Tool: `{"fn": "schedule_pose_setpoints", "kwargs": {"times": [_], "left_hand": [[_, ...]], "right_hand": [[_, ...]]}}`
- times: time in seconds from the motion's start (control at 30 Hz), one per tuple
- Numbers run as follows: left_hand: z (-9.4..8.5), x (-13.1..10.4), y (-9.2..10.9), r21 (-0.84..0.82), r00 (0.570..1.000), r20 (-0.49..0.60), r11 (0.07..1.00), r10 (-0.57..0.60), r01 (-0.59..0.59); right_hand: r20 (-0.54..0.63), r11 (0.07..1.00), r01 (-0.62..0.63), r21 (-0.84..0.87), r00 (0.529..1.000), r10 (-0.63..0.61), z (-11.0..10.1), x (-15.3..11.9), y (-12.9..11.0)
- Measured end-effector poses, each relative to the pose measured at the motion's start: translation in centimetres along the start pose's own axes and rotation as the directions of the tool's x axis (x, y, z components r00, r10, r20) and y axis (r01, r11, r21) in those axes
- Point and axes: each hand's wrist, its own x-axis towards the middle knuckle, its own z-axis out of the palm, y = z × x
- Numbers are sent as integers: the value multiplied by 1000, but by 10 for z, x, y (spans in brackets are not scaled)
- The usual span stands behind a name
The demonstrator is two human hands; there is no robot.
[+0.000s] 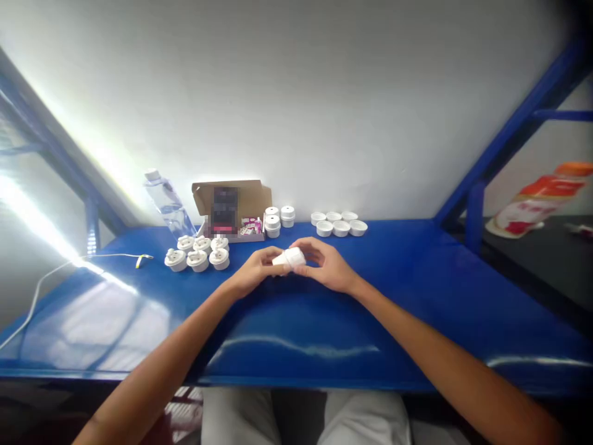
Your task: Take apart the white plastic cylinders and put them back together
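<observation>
Both hands meet over the middle of the blue table, around one white round plastic piece (pixel 289 258) that lies tilted on its side. My left hand (pixel 257 271) grips its left end between thumb and fingers. On its right end, the fingers and thumb of my right hand (pixel 330 266) are closed. Left of my hands stand several white round parts (pixel 197 261) with small pieces on top. Behind my hands are several closed white round units (pixel 273 226), and several white open cups (pixel 341 228) sit in two rows at the back right.
An open cardboard box (pixel 259 193) with small packets stands at the back, beside a clear bottle (pixel 169 204). A white cable (pixel 60 266) lies at the left. Blue frame posts (pixel 475 216) flank the table; a red-labelled bottle (pixel 532 207) is at the right.
</observation>
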Motion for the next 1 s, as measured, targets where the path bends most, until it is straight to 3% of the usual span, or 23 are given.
{"fn": "schedule_pose_setpoints", "kwargs": {"times": [0.2,0.33,0.4,0.53,0.63,0.73,0.87,0.93,1.0], "left_hand": [[0,2,-1,-152,985,97,976,-141,155],[2,0,0,-157,986,54,974,-159,165],[4,-2,2,-140,994,25,984,-110,112],[6,-5,4,-44,999,17,999,28,-27],[6,-5,3,-10,997,21,997,78,-78],[6,-3,3,-23,999,1,999,50,-50],[8,-1,1,-76,997,-64,996,-39,34],[8,-1,1,-86,997,-62,996,-41,36],[9,-3,2,-62,999,-41,998,8,-10]], "right_hand": [[3,988,143,-51,990,-143,4,-4,-10],[-11,950,228,-215,972,-236,13,-10,-20],[-79,960,146,-240,982,-169,15,-10,-21],[-210,985,-124,-123,973,96,15,-8,-14],[-197,987,-151,-45,970,140,13,-6,-10],[-185,990,-9,-139,983,-17,12,-7,-13],[-18,889,275,-367,953,-303,14,-10,-21],[-29,883,283,-374,948,-316,16,-11,-21],[-122,942,165,-294,970,-208,18,-11,-17]]}}
